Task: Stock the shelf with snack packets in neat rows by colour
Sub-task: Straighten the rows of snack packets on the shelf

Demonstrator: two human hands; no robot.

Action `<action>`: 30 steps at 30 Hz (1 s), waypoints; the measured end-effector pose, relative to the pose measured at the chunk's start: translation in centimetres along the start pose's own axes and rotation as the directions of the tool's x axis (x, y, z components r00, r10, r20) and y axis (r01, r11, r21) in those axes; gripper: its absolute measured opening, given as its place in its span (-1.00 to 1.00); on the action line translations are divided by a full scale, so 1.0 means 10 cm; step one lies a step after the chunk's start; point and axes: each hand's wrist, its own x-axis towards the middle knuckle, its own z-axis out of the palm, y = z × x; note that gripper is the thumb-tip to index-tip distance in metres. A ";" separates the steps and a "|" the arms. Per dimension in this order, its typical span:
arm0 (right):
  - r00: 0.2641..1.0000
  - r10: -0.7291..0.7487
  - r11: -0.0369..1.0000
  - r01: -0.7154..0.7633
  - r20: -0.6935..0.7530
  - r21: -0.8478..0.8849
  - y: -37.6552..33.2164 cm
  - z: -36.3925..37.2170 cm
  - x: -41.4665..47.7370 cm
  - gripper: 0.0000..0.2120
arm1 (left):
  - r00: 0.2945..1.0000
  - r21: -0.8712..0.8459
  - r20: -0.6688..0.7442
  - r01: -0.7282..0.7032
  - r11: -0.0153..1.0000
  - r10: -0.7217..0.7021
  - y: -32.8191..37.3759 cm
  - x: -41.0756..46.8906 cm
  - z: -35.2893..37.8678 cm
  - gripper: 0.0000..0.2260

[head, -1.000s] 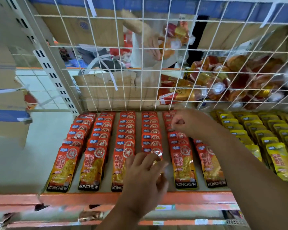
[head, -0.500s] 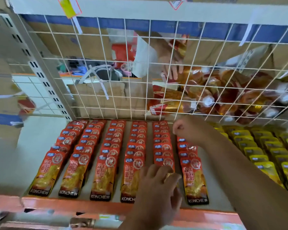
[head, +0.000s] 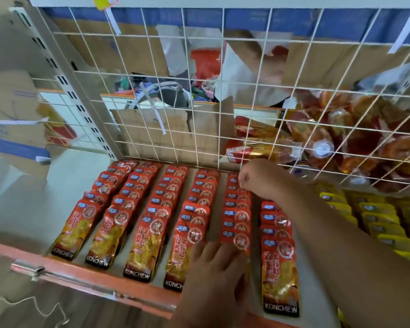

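**Q:** Fingers first: what are they doing?

**A:** The left fingers lie nearly straight and flat on the front packet of the fifth red row, counted from the left post of the wire grid. That is the end of the row farthest from the grid. The left hand grips nothing that shows. The right hand sits knuckles up at the foot of the grid, over the back of the same row. Its fingers are curled under, and whether they pinch a packet cannot be told.

**Q:** What has just changed?

**A:** Little. One hand has stayed by the grid and the other far from it. The left fingers, more curled a second ago, have flattened.

**Q:** And what does that mean for the task?

**A:** The row is probably being squared up between the hands. The red packets lie on the shelf in six overlapping rows running out from the grid. The sixth row is partly hidden under the right forearm. The yellow packets keep their own rows further right along the grid, so the colours are already apart and mostly straightening seems left
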 end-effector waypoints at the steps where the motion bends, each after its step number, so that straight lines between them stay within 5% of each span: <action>1: 1.000 0.014 1.000 -0.014 0.009 -0.012 -0.02 0.02 0.02 -0.88 | 1.000 0.002 0.002 -0.001 1.000 0.001 -0.01 -0.01 0.01 -0.71; 30: 0.983 0.153 0.988 -0.148 0.106 -0.052 -0.11 0.05 0.16 -0.72 | 0.997 -0.057 0.067 0.043 0.997 -0.039 -0.02 -0.01 0.00 -0.88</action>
